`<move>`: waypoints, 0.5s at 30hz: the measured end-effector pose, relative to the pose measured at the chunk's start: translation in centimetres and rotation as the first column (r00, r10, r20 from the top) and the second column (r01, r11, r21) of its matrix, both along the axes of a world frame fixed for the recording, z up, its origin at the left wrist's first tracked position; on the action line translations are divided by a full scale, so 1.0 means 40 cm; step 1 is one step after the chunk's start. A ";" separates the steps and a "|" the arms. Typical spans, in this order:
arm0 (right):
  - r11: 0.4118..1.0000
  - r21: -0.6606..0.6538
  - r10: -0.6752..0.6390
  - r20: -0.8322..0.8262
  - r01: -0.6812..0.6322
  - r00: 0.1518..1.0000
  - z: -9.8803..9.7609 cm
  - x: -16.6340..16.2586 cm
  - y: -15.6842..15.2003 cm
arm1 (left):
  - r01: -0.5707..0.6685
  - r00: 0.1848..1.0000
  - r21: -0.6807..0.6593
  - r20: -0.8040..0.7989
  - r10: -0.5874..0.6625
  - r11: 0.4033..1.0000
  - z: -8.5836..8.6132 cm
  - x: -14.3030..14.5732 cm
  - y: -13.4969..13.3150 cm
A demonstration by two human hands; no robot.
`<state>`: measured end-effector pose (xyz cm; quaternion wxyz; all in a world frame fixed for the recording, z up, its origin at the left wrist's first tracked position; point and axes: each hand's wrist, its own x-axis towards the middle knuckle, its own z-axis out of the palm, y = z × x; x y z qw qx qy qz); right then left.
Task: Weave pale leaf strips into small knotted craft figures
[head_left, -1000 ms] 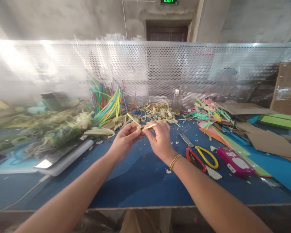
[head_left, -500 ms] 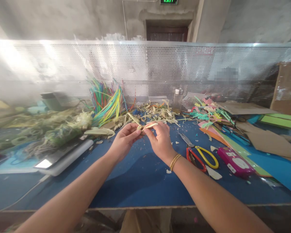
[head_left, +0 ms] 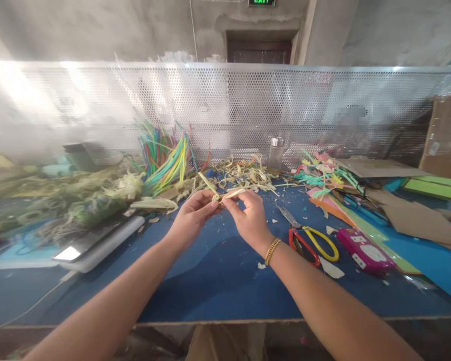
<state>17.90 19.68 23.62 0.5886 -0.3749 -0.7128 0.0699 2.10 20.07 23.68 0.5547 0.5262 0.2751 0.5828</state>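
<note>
Both of my hands meet over the middle of the blue table (head_left: 218, 281) and pinch pale yellow leaf strips (head_left: 221, 193). My left hand (head_left: 193, 216) grips the strips from the left, fingers closed on them. My right hand (head_left: 250, 216) pinches one strip end from the right; a gold bracelet (head_left: 271, 250) sits on its wrist. One strip sticks up and to the left from the pinch, another points right. A heap of cut pale strips (head_left: 244, 176) lies just behind my hands.
Scissors (head_left: 308, 239) with red and yellow handles lie right of my right wrist, beside a pink device (head_left: 364, 250). Coloured strips (head_left: 165, 158) fan up at the back left; a tablet (head_left: 93, 241) lies at left. Coloured paper sheets (head_left: 417, 220) cover the right. A perforated metal screen (head_left: 248, 108) closes the back.
My hands have shifted only a little; the pinched strips sit slightly higher and my right fingers have changed their grip a bit.
</note>
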 end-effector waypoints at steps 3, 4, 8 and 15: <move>0.999 -0.026 0.024 -0.040 -0.025 0.999 -0.004 0.001 0.007 | -0.007 0.998 0.029 -0.057 0.009 1.000 0.000 -0.001 -0.002; 0.999 -0.028 0.024 -0.046 -0.025 0.999 -0.005 0.002 0.010 | -0.004 0.997 0.040 -0.079 0.007 0.999 -0.001 -0.001 -0.002; 0.999 -0.036 -0.015 -0.078 0.012 0.997 -0.007 0.004 0.020 | 0.018 0.993 0.035 -0.121 -0.013 0.999 -0.003 -0.002 -0.001; 0.979 -0.191 0.039 -0.150 -0.068 0.988 -0.007 0.000 0.022 | 0.046 0.992 0.027 -0.119 -0.043 0.999 -0.005 -0.004 0.001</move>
